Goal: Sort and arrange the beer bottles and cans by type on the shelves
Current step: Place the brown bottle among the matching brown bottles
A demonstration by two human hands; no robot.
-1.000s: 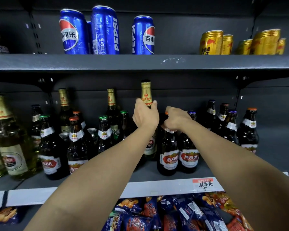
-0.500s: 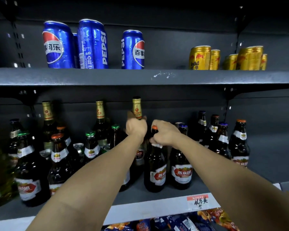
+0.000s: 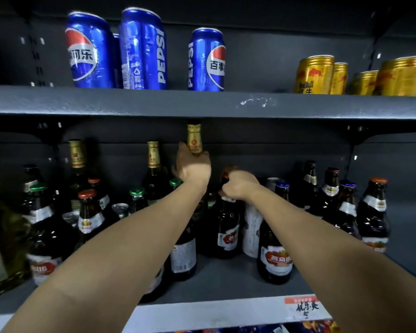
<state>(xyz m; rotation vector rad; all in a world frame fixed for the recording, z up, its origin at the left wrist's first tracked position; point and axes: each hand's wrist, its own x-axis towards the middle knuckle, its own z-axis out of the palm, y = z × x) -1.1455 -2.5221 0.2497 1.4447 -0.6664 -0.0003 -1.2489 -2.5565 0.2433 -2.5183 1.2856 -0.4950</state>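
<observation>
The dark grey upper shelf (image 3: 130, 102) crosses the whole view, with its scuffed white patch near 1 o'clock of centre; the lower shelf (image 3: 221, 282) lies beneath it, its white price strip (image 3: 202, 316) running along the front edge at 6 o'clock and carrying a red-and-white handwritten tag (image 3: 303, 307) toward 5 o'clock. Two bare forearms reach in from 7 and 5 o'clock and meet near the middle. On the upper shelf, blue Pepsi cans (image 3: 142, 49) stand at 11 to 12 o'clock; gold Red Bull cans (image 3: 315, 75) stand at 1 to 2 o'clock, well apart from the blue ones. On the lower shelf, dark bottles with red-and-white labels crowd 8 to 9 o'clock; a similar cluster of dark bottles (image 3: 372, 212) stands at 3 o'clock; one more labelled bottle (image 3: 275, 248) stands just under the right forearm near 5 o'clock. The left hand (image 3: 193, 169) is clenched round the neck of a tall gold-foil bottle (image 3: 194, 140), whose cap sits just under the upper shelf at 12 o'clock of centre; its lower body and white back label show below the left forearm. The right hand (image 3: 240, 185) is curled over the top of an orange-capped brown bottle (image 3: 228, 227) just at 3 o'clock of the left hand; the fingers grasp its neck; the bottle stands upright on the lower shelf. Two other gold-foil bottles (image 3: 154, 164) stand behind at 10 o'clock.
</observation>
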